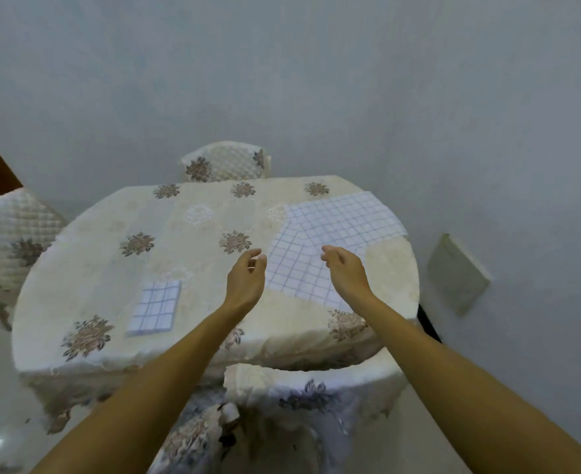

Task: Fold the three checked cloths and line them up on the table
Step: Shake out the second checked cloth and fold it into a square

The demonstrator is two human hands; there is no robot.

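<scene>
reaching with both hands over spread checked cloth [337,220] on right half of desk [94,254]; second fold about to begin, by my reading. left hand [246,278] and right hand [345,271] hover side by side, fingers loosely curled, nothing held. spread cloth looks like two overlapping sheets, boundary unclear; long axis runs diagonally from near centre to far right rim. folded cloth [155,307] lies flat near left, well apart, long axis near-to-far, far end leaning slightly right. next: pinch near edge of top sheet only, lift clear.

Checked cloths [330,230] – thin matt fabric; tablecloth [193,227] – embroidered, textured weave.
</scene>
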